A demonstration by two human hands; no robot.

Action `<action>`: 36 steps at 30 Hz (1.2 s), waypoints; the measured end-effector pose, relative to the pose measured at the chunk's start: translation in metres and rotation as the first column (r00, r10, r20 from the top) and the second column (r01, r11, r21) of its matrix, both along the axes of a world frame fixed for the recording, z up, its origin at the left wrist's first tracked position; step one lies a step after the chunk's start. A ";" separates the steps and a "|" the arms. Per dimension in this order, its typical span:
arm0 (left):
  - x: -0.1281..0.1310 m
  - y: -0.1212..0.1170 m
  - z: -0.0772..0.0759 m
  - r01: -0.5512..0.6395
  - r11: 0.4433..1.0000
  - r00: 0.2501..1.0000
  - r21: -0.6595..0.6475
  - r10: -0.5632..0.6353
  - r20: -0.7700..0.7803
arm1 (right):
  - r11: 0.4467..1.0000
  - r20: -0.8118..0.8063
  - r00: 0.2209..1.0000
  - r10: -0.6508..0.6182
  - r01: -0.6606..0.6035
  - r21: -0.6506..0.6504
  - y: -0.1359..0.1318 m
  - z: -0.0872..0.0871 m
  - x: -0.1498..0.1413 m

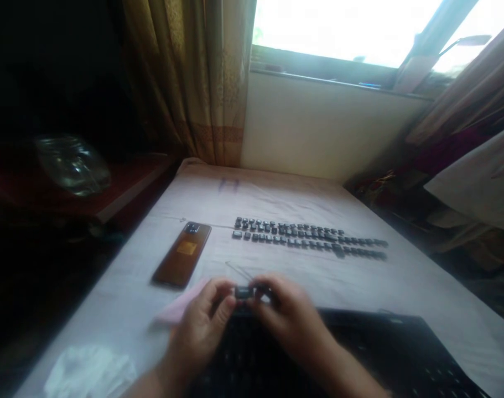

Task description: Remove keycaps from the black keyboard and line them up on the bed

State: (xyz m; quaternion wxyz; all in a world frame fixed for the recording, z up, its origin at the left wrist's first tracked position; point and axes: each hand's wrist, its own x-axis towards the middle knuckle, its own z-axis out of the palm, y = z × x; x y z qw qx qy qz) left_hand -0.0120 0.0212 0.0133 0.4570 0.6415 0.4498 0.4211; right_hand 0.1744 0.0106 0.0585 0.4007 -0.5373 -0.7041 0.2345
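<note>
Between the fingertips of both hands is a small black keycap (244, 292). My left hand (208, 309) pinches its left end with thumb and forefinger. At its right end, my right hand (282, 309) closes its fingers, with something dark partly hidden in them. A thin bent wire (239, 270) shows just beyond the right fingertips; whether it is held or lies on the cloth, I cannot tell. Below both hands lies a black keyboard (384, 342), partly covered by my forearms. Several loose black keycaps (293, 229) lie in rows on the cloth farther away.
A brown phone (181, 257) lies left of the keycaps on the pale cloth (276, 193). Pink cloth or paper (175, 309) sits beside my left hand, and a crumpled white piece (89, 373) at lower left. A glass jar (75, 166) stands on a red-brown surface.
</note>
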 end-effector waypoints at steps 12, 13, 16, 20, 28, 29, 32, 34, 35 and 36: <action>0.007 0.000 0.004 -0.113 0.988 0.993 -0.106 0.116 0.025 | 0.922 0.138 0.950 -0.280 0.306 -0.236 0.113 -0.034 0.002; 0.008 0.000 0.005 -0.109 0.988 0.993 -0.110 0.112 0.023 | 0.922 0.156 0.949 -0.275 0.306 -0.237 0.114 -0.037 0.000; 0.008 0.000 0.006 -0.111 0.988 0.993 -0.105 0.113 0.016 | 0.920 0.212 0.941 -0.264 0.311 -0.237 0.115 -0.039 -0.004; 0.007 0.001 0.007 -0.111 0.990 0.994 -0.091 0.113 0.012 | 0.918 0.263 0.929 -0.260 0.322 -0.231 0.114 -0.037 -0.008; 0.003 0.005 -0.002 -0.079 0.995 0.997 -0.054 0.078 -0.024 | 0.921 0.216 0.937 -0.276 0.322 -0.219 0.111 -0.035 -0.007; 0.004 0.005 -0.002 -0.090 0.995 0.996 -0.048 0.089 -0.024 | 0.923 0.194 0.941 -0.278 0.318 -0.218 0.110 -0.035 -0.006; 0.005 0.004 -0.001 -0.125 0.991 0.992 -0.040 0.125 -0.014 | 0.933 0.108 0.955 -0.276 0.293 -0.207 0.106 -0.030 0.000; 0.005 0.003 0.000 -0.117 0.992 0.993 -0.037 0.117 -0.022 | 0.941 0.035 0.962 -0.270 0.271 -0.201 0.102 -0.025 0.006; 0.005 0.004 0.000 -0.106 0.994 0.994 -0.035 0.105 -0.030 | 0.944 -0.006 0.964 -0.268 0.261 -0.201 0.099 -0.022 0.009; 0.005 0.004 0.000 -0.095 0.995 0.995 -0.034 0.094 -0.037 | 0.946 -0.049 0.963 -0.266 0.251 -0.204 0.096 -0.020 0.013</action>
